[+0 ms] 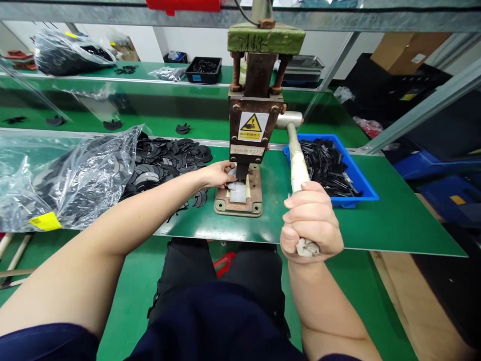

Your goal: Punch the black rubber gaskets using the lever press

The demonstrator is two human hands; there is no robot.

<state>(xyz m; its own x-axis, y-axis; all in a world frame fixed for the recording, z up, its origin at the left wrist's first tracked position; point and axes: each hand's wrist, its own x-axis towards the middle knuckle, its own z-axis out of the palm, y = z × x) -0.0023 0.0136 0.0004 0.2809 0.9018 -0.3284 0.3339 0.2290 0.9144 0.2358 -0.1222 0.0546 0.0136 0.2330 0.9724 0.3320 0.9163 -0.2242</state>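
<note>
My right hand (pixel 311 220) is wrapped around the lever handle (pixel 298 163) of a hand press (pixel 250 105). The handle is covered in pale wrapping and joins the press on its right side. At the press base (pixel 256 193), my left hand (pixel 219 174) pinches a small dark curved piece (pixel 232 185) beside the ram. A pale metal plate (pixel 238 193) lies on the base under the ram. My fingers partly hide the piece, so its full outline does not show.
Black curved pieces (pixel 165 160) lie heaped left of the press, partly under a clear plastic bag (pixel 75 180). On the right, a blue tray (pixel 370 193) holds narrow black parts (pixel 325 168). Beyond is a conveyor (pixel 150 113) with scattered pieces; a black bin (pixel 205 77) stands further back.
</note>
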